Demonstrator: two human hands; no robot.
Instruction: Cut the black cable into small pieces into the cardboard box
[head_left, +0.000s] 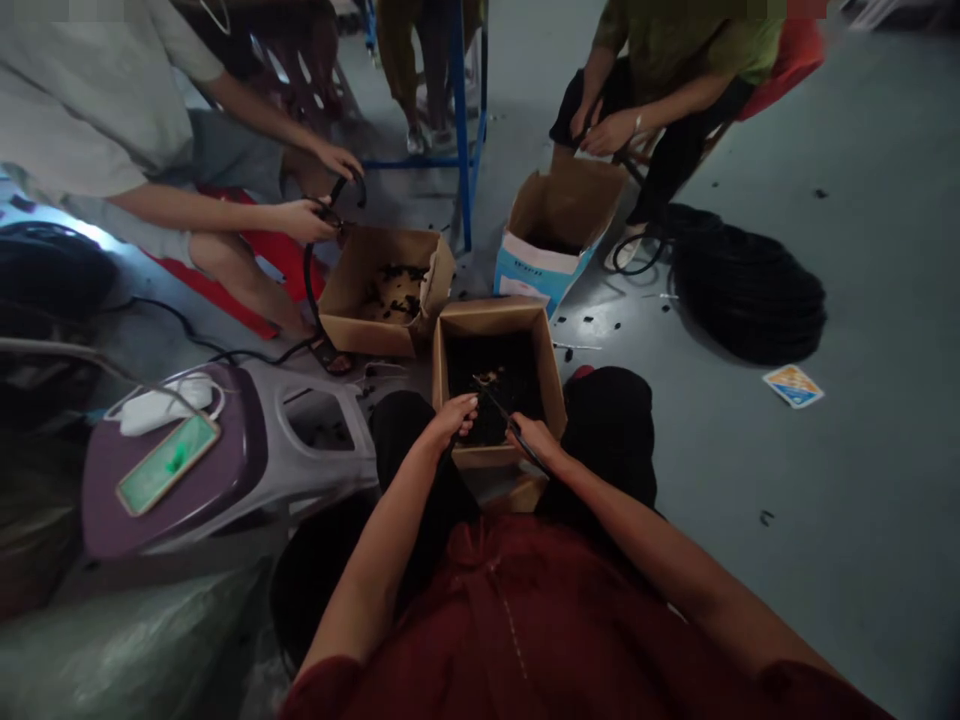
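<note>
My right hand (536,442) is wrapped round dark-handled scissors (496,404), whose blades point away and to the left over an open cardboard box (491,457). The box stands between my knees, its inside dark with a mass of small black pieces (514,358). My left hand (454,418) is closed in a pinch above the box's left near side, close to the blades. Whatever lies between its fingers is too dark and small to make out.
Cardboard box (375,335) with black pieces, blue-white box (525,275) ahead. Two people work there; the left one holds black tubing (309,275). Black coil (750,290) and card (793,386) lie right. Purple stool (240,480) at left bears a phone (169,463).
</note>
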